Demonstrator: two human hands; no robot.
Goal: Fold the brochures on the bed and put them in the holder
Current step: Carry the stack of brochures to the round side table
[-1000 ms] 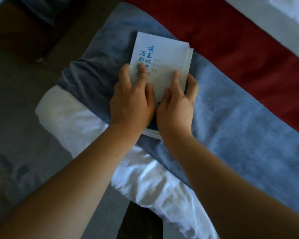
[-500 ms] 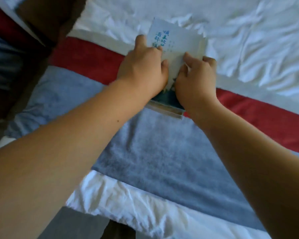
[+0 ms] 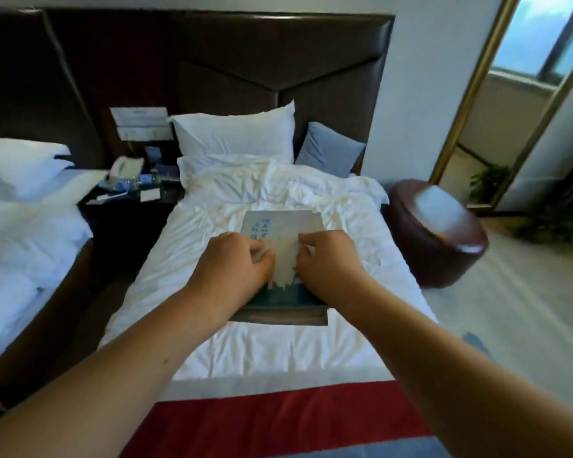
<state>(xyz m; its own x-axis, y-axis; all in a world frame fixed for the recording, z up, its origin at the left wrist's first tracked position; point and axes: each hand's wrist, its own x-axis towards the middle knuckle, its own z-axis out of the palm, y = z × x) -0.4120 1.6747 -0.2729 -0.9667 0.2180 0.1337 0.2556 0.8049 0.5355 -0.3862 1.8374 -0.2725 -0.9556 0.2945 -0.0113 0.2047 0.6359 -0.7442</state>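
Observation:
A stack of folded white brochures with blue lettering and a dark blue lower band stands in a dark holder, held above the white bed sheet. My left hand grips the stack's left side with curled fingers. My right hand grips its right side the same way. The holder's front lip shows below my hands; its sides are hidden behind them.
White pillows and a blue cushion lie at the dark headboard. A nightstand with a phone stands to the left, beside a second bed. A brown round ottoman is to the right. A red bed runner lies near me.
Both hands have carried the brochures and holder from the blue towel at the bed's foot, over the red runner, up above the white sheet. The camera view has lifted toward the headboard.

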